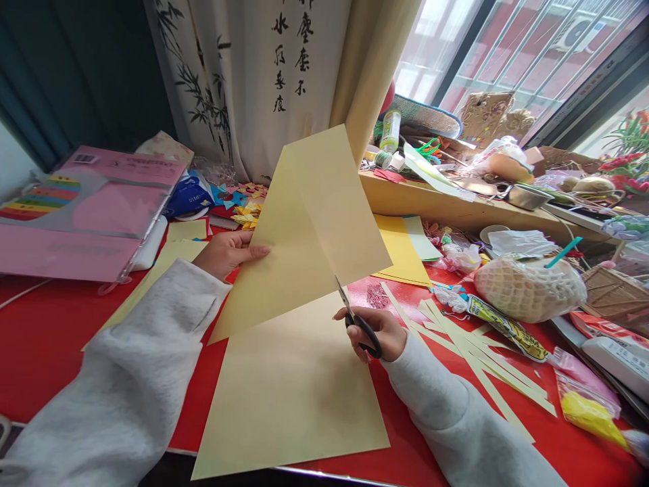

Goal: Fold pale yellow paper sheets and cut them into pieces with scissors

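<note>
A large pale yellow sheet of paper (299,230) is held up over the table, with a crease running down its middle. My left hand (228,253) pinches its left edge, thumb in front and fingers behind. In my right hand (382,331) is a pair of scissors (362,328) with black handles. Their blades point up and left and meet the sheet's lower edge near the crease. Beneath lies another pale yellow sheet (294,399), flat on the red table and reaching its front edge.
Cut paper strips (481,358) lie right of my right hand. A pink plastic-wrapped pack (91,216) is at the left. Beyond are yellow sheets (403,250), a netted round object (530,287) and a cluttered windowsill (420,199). Small coloured scraps (248,206) lie behind my left hand.
</note>
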Tool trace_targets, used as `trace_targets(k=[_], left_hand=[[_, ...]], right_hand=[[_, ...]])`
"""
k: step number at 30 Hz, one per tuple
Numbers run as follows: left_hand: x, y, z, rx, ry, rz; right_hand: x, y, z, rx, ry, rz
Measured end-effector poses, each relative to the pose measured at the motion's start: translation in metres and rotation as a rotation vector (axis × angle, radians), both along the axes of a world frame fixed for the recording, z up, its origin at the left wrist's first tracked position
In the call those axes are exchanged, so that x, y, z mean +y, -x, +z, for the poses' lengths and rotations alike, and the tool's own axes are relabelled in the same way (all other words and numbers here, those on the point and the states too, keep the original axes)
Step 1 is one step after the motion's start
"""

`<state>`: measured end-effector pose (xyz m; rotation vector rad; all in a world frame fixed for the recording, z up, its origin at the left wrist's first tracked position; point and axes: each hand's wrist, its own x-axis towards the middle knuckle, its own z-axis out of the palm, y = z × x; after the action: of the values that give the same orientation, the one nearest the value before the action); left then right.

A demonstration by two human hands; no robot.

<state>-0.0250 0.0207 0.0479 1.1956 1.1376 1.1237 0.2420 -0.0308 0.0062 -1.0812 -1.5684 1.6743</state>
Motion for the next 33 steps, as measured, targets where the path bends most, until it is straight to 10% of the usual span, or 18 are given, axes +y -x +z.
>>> trace_targets(k=[33], left_hand=[[0.009, 0.005, -0.012, -0.035, 0.188, -0.036]], right_hand=[[-0.002, 0.0, 0.003, -0.015, -0.019, 0.098]])
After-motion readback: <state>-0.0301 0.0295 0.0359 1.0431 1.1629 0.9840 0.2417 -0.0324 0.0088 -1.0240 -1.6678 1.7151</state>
